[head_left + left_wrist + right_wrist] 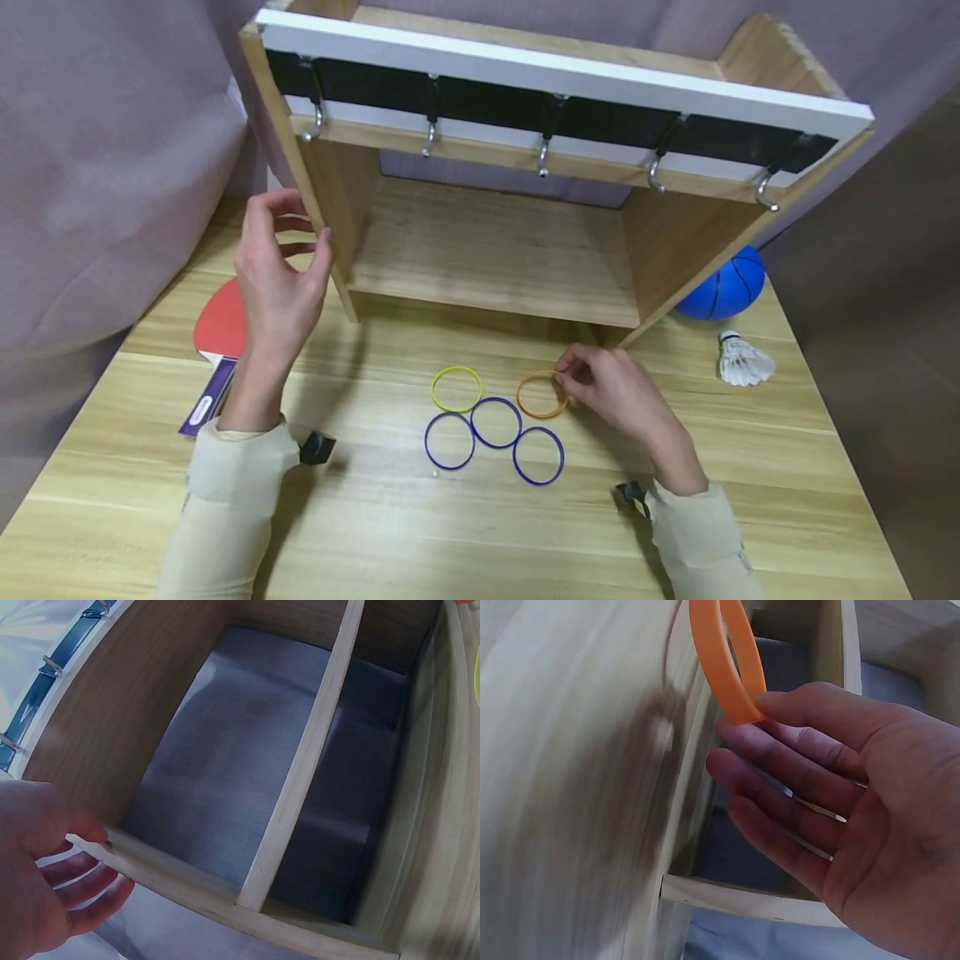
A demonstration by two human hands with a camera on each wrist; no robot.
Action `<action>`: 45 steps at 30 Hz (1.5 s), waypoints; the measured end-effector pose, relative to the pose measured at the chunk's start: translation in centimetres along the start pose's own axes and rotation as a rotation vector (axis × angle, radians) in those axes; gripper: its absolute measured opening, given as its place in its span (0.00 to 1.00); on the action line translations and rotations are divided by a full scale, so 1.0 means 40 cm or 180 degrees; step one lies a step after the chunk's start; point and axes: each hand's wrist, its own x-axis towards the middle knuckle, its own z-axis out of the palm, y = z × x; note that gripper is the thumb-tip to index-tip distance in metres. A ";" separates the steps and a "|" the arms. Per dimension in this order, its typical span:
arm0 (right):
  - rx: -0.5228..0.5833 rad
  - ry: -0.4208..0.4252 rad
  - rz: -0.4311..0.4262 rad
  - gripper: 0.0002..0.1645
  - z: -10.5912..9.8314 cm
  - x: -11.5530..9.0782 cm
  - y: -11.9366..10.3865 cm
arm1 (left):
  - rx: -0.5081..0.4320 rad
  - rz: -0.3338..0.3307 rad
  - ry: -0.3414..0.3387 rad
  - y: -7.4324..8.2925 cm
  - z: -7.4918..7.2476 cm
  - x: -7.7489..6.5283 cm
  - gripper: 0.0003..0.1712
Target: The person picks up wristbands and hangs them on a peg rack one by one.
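My left hand (279, 279) holds the left side panel of a wooden rack (487, 242). In the left wrist view the thumb lies over the panel's edge (180, 889), with the other fingers on its outer side. Low over the table, my right hand (622, 396) pinches an orange ring (716, 656), a flat band, between thumb and forefinger; the remaining fingers are loosely bent below it. Left of that ring lies a yellow ring (457, 367). Three dark blue rings, a left one (426, 442), a middle one (495, 399) and a right one (538, 483), lie nearer me.
Metal hooks (543, 158) line the rack's white and black top rail (487, 50). A red table tennis paddle (222, 321) lies to the left. On the right are a blue ball (723, 287) and a shuttlecock (744, 360). Grey-purple cloth (97, 167) hangs behind.
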 end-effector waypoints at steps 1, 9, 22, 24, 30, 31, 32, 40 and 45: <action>0.0009 0.0003 -0.0007 0.06 -0.003 0.000 -0.003 | -0.0002 0.0002 0.0006 0.000 -0.002 0.000 0.22; 0.0319 0.0439 -0.0319 0.06 -0.043 -0.006 -0.059 | -0.0035 -0.0009 0.0010 0.000 -0.005 -0.001 0.22; 0.3013 0.1027 -0.1097 0.09 -0.134 0.147 -0.420 | -0.0070 0.0049 0.0009 -0.005 -0.014 0.004 0.21; 0.3520 0.1133 -0.1301 0.09 -0.129 0.186 -0.470 | -0.0065 0.0090 0.0002 -0.007 -0.014 0.003 0.21; 0.4355 0.1716 -0.1690 0.10 -0.092 0.286 -0.562 | 0.0040 0.0076 -0.0019 -0.002 -0.009 0.002 0.22; 0.4450 0.1814 -0.1657 0.10 -0.086 0.298 -0.570 | 0.0026 0.0044 -0.0023 0.000 -0.008 0.002 0.22; 0.4504 0.1899 -0.1625 0.10 -0.082 0.308 -0.577 | 0.0011 0.0028 -0.0038 0.002 -0.006 0.002 0.22; 0.4640 0.2168 -0.1401 0.08 -0.071 0.347 -0.602 | -0.0002 0.0080 0.0001 0.004 -0.005 0.002 0.21; 0.4482 0.2198 -0.1422 0.09 -0.065 0.358 -0.597 | 0.0008 0.0074 0.0017 0.004 -0.008 0.003 0.21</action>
